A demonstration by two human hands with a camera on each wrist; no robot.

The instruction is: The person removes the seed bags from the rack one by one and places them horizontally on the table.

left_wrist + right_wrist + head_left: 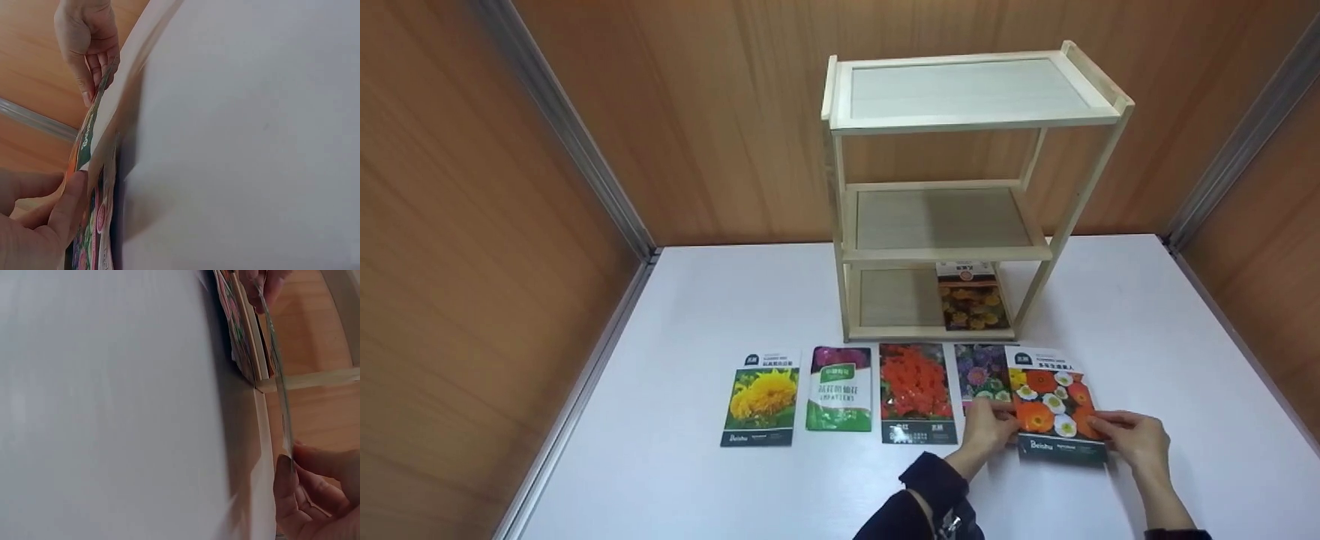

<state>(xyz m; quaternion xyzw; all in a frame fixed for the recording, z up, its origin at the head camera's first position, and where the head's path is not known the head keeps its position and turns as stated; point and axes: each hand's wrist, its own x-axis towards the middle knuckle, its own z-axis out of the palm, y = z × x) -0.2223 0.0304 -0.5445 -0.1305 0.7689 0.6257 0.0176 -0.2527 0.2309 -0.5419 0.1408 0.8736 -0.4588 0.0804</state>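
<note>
Both hands hold a seed packet with orange and white flowers by its two side edges, lifted off the table. My left hand pinches its left edge, and my right hand pinches the right edge. In the right wrist view the packet is seen edge-on between thumb and fingers. Partly under it lies a purple-flower seed packet, close to my left hand. Further left on the table are a red-flower packet, a green and white packet and a yellow-flower packet.
A three-tier wooden shelf stands behind the row of packets. On its bottom tier, at the right, lies another seed packet. Wood-grain panels with metal corner strips enclose the white table.
</note>
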